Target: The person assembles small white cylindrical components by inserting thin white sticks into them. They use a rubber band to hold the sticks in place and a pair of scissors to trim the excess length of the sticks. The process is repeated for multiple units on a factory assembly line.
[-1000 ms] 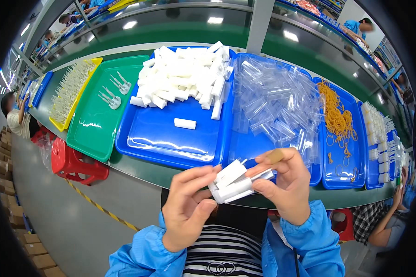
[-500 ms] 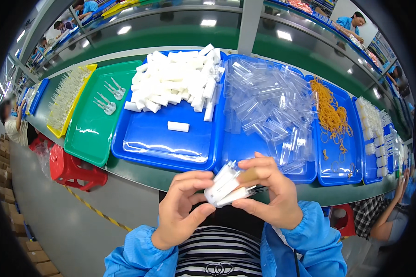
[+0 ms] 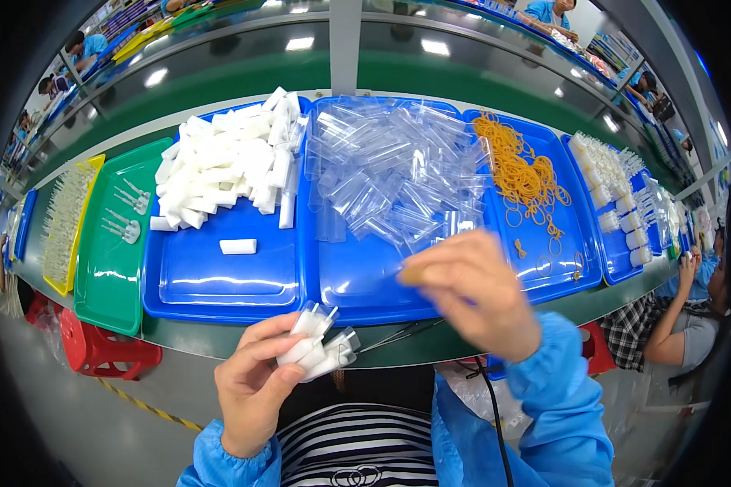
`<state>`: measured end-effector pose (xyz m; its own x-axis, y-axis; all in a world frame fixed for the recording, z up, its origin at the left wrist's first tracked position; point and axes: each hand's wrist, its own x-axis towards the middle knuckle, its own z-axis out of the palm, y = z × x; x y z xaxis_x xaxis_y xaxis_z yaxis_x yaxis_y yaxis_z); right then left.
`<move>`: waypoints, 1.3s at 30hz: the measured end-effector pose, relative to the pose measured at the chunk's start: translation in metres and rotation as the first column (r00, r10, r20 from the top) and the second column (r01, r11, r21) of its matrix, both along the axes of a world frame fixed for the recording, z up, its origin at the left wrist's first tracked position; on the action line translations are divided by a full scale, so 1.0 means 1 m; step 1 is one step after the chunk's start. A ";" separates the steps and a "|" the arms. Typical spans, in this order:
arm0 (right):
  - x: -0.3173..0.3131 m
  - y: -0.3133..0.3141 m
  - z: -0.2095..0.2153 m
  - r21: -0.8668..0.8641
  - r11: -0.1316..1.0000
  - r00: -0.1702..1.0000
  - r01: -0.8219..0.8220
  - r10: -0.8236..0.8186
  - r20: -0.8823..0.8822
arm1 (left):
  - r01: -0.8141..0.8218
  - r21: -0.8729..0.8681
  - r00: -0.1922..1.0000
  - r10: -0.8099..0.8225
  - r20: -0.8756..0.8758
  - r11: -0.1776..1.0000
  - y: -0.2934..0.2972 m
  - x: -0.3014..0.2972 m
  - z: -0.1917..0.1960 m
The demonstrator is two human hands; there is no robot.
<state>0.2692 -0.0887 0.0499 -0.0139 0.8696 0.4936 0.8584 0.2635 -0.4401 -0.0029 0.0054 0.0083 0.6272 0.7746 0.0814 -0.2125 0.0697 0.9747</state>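
Observation:
My left hand [image 3: 256, 369] is closed around a bundle of white tubes [image 3: 307, 355], gripped between thumb and fingers in front of the table edge. Clear plastic ends stick out of the bundle, on the side away from my palm. Apart from it, my right hand [image 3: 479, 292] hovers over the near edge of the tray of clear plastic sleeves [image 3: 398, 174]. Motion smears its fingers, so I cannot tell whether they hold anything. A tan cover sits on one fingertip. Left of the sleeves, white cylinders [image 3: 219, 166] are heaped in a blue tray [image 3: 187, 280], one cylinder [image 3: 238, 247] lying alone.
Orange rubber bands [image 3: 516, 166] fill a blue tray on the right, beside stacked white parts [image 3: 613, 191]. Leftward are a green tray [image 3: 105, 276] with clear pronged pieces [image 3: 122, 227] and a yellow tray [image 3: 69, 219]. Thin dark tools [image 3: 398, 334] lie at the table's edge.
My right hand has left the bundle and moved right, over the sleeve tray. My left hand keeps the bundle and is now further left. The view has turned right.

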 end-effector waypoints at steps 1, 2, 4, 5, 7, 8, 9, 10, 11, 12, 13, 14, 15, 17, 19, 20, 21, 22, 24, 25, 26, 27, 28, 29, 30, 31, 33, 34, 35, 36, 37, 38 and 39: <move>0.014 -0.002 0.006 -0.038 0.997 0.975 0.064 -0.054 0.215 | -0.013 -0.017 1.000 0.013 -0.001 1.000 0.000 0.000 0.000; 0.023 -0.004 0.006 -0.060 0.995 0.956 0.083 -0.063 0.287 | -0.015 -0.036 1.000 0.015 0.003 0.999 0.000 0.002 0.000; 0.031 0.001 0.001 -0.104 0.992 0.919 0.077 -0.030 0.393 | -0.001 -0.089 1.000 0.003 0.026 0.996 -0.002 0.009 -0.002; 0.033 0.005 -0.004 -0.127 0.990 0.905 0.056 0.003 0.425 | 0.011 -0.114 0.999 -0.007 0.035 0.993 -0.002 0.012 -0.002; 0.035 0.013 -0.006 -0.179 0.984 0.882 0.019 0.068 0.467 | 0.023 -0.136 0.999 -0.019 0.027 0.990 -0.004 0.016 -0.001; 0.034 0.018 -0.003 -0.206 0.979 0.873 -0.003 0.103 0.477 | 0.019 -0.108 0.999 -0.016 0.029 0.994 -0.004 0.016 0.000; 0.033 0.021 0.000 -0.231 0.973 0.863 -0.025 0.137 0.486 | 0.014 -0.079 0.999 -0.011 0.031 0.997 -0.004 0.016 0.000; 0.032 0.021 0.004 -0.226 0.974 0.907 -0.018 0.111 0.406 | 0.006 -0.043 1.000 -0.005 0.026 0.999 -0.005 0.016 0.001; 0.032 0.022 0.005 -0.222 0.975 0.943 -0.026 0.098 0.319 | -0.015 -0.008 1.000 0.015 0.019 1.000 -0.006 0.015 0.001; 0.029 0.025 0.006 -0.219 0.975 0.970 -0.035 0.086 0.228 | -0.037 0.029 0.999 0.037 0.010 0.999 -0.008 0.014 0.001; 0.021 0.025 0.003 -0.184 0.982 0.995 -0.051 0.034 -0.094 | -0.040 0.045 0.999 0.040 -0.003 0.998 -0.009 0.015 0.001; 0.008 0.022 -0.001 -0.150 0.987 0.912 -0.057 -0.010 -0.410 | -0.045 0.061 0.999 0.046 -0.016 0.997 -0.011 0.017 0.001; -0.005 0.021 -0.005 -0.121 0.991 0.730 -0.054 -0.044 -0.682 | -0.051 0.077 0.998 0.053 -0.030 0.996 -0.013 0.018 0.001; -0.027 0.019 -0.009 -0.071 0.992 0.518 -0.107 -0.005 -0.855 | -0.063 0.085 0.998 0.065 -0.020 0.994 -0.014 0.023 0.001; -0.049 0.016 -0.011 -0.068 0.991 0.357 -0.119 -0.022 -0.934 | -0.077 0.093 0.997 0.077 0.004 0.993 -0.015 0.025 0.001; -0.052 0.017 -0.023 -0.006 0.984 0.489 -0.176 0.082 -0.869 | -0.093 0.113 0.996 0.093 0.009 0.989 -0.015 0.026 0.000; -0.059 0.014 -0.027 -0.053 0.981 0.476 -0.187 0.044 -0.878 | -0.100 0.112 0.995 0.101 -0.006 0.989 -0.015 0.024 0.001; -0.059 0.016 -0.026 -0.066 0.981 0.508 -0.183 0.037 -0.861 | -0.105 0.111 0.994 0.108 -0.022 0.988 -0.014 0.021 0.001; -0.058 0.018 -0.022 -0.098 0.977 0.521 -0.191 0.016 -0.853 | -0.123 0.112 0.991 0.128 -0.041 0.986 -0.015 0.019 0.001; -0.058 0.019 -0.020 -0.112 0.973 0.500 -0.200 0.003 -0.866 | -0.131 0.119 0.989 0.138 -0.050 0.984 -0.016 0.018 0.001; -0.057 0.019 -0.019 -0.125 0.970 0.481 -0.208 -0.009 -0.877 | -0.140 0.128 0.987 0.148 -0.056 0.982 -0.016 0.018 0.001; -0.058 0.019 -0.020 -0.122 0.972 0.476 -0.202 -0.011 -0.879 | -0.148 0.141 0.986 0.157 -0.057 0.979 -0.016 0.018 0.001; -0.058 0.019 -0.022 -0.118 0.973 0.472 -0.196 -0.012 -0.882 | -0.156 0.153 0.984 0.166 -0.057 0.976 -0.016 0.019 0.000; -0.059 0.018 -0.024 -0.115 0.975 0.466 -0.191 -0.013 -0.885 | -0.164 0.166 0.983 0.176 -0.058 0.972 -0.016 0.019 0.000; -0.062 0.017 -0.027 -0.106 0.982 0.451 -0.158 -0.024 -0.892 | -0.171 0.183 0.981 0.185 -0.065 0.968 -0.015 0.020 -0.001; -0.067 0.015 -0.030 -0.098 0.987 0.435 -0.124 -0.035 -0.900 | -0.177 0.200 0.978 0.195 -0.071 0.964 -0.015 0.020 -0.001; -0.069 0.015 -0.034 -0.054 0.997 0.577 -0.052 -0.015 -0.817 | -0.183 0.251 0.976 0.207 -0.073 0.951 -0.016 0.020 -0.003; -0.067 0.015 -0.036 -0.011 1.000 0.718 -0.019 0.006 -0.696 | -0.182 0.284 0.976 0.208 -0.066 0.941 -0.018 0.021 -0.004; -0.065 0.014 -0.037 0.039 0.999 0.836 0.006 0.016 -0.549 | -0.179 0.316 0.976 0.208 -0.058 0.932 -0.018 0.021 -0.006; -0.067 0.016 -0.039 0.085 0.996 0.819 0.037 0.018 -0.573 | -0.171 0.357 0.977 0.205 -0.059 0.918 -0.018 0.020 -0.007; -0.067 0.017 -0.037 0.058 0.998 0.835 0.033 0.004 -0.551 | -0.180 0.334 0.974 0.215 -0.071 0.925 -0.017 0.020 -0.006; -0.066 0.019 -0.035 0.031 0.999 0.849 0.030 -0.009 -0.528 | -0.189 0.310 0.971 0.225 -0.084 0.932 -0.017 0.020 -0.007; -0.064 0.021 -0.033 0.004 1.000 0.863 0.027 -0.021 -0.505 | -0.198 0.287 0.967 0.234 -0.098 0.937 -0.016 0.020 -0.007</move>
<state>0.2048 -0.0678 0.0173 0.2603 0.8614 0.4362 0.5259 0.2524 -0.8122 0.0173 -0.0109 0.0011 0.4660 0.8520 0.2385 -0.0646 -0.2361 0.9696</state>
